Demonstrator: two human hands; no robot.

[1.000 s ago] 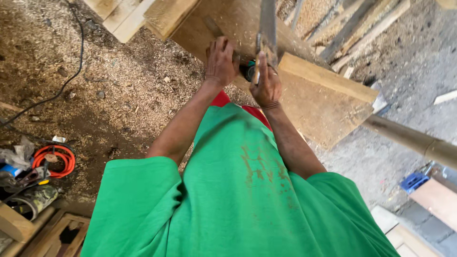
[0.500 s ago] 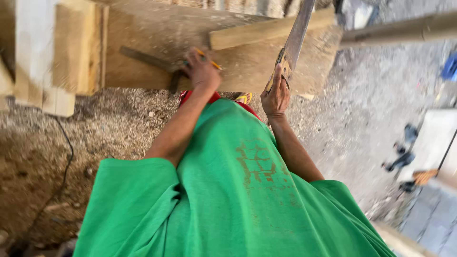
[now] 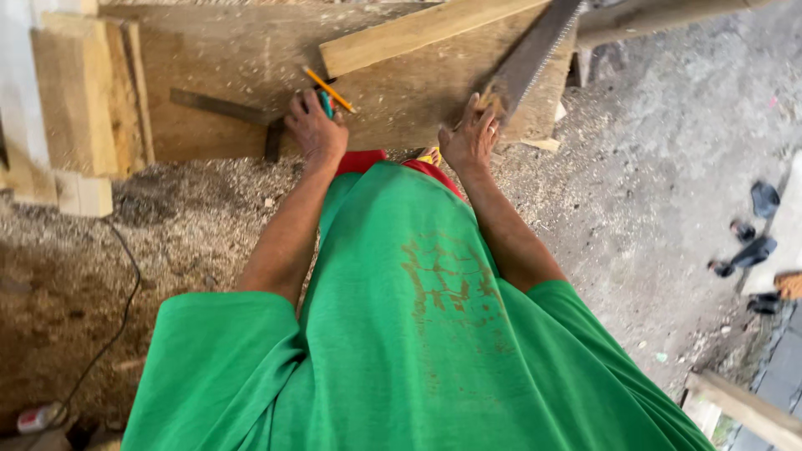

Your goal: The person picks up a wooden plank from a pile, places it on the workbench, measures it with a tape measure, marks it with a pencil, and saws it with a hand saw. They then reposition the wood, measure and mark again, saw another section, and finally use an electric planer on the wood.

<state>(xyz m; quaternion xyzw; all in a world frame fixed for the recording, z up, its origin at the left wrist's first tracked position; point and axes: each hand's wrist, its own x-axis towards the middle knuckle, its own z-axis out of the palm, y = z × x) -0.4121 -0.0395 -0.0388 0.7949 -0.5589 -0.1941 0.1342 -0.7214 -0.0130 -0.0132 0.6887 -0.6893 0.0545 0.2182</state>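
Head view: right hand [image 3: 469, 138] grips handsaw [image 3: 535, 52], grey toothed blade slanting to upper right; left hand [image 3: 316, 129] pinches orange pencil [image 3: 329, 89] on sawdusty worktop [image 3: 225, 58]

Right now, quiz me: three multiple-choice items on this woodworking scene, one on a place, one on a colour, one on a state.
1. Where does the handsaw lie?
A. On the ground
B. Across the plank, right of the pencil
C. In a toolbox

2. What colour is the pencil?
A. Orange
B. Blue
C. White

3. What is the right hand doing?
A. Hanging free
B. Holding a hammer
C. Gripping the saw's handle

Answers: B, its blade crosses the plank; A, orange shaft in the left hand; C, fingers wrap the handle.
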